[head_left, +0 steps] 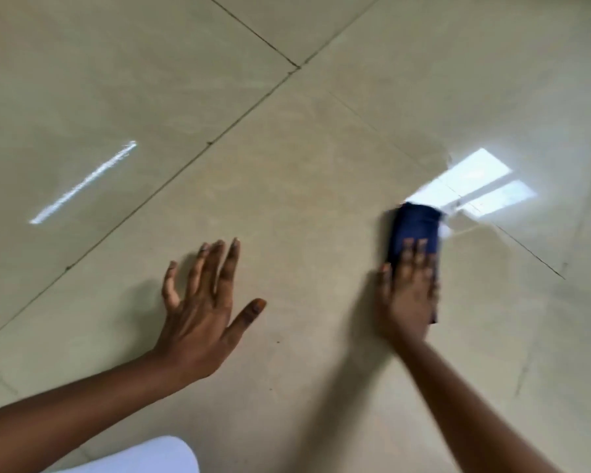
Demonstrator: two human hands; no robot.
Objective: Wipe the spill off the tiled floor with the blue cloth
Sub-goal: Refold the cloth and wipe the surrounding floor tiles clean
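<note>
A folded dark blue cloth point(415, 227) lies flat on the beige tiled floor point(304, 165) at the right. My right hand point(406, 295) presses down on its near half, fingers spread over it, blurred by motion. A wet sheen with a thin edge point(471, 230) shows just beyond the cloth, under a bright window reflection. My left hand point(202, 302) rests on the floor at the centre left, fingers apart and holding nothing.
Dark grout lines point(253, 97) cross the tiles diagonally. A bright streak of reflected light point(82, 182) lies at the left. A piece of white clothing point(144, 455) shows at the bottom edge. Small dark specks dot the tile near my left hand.
</note>
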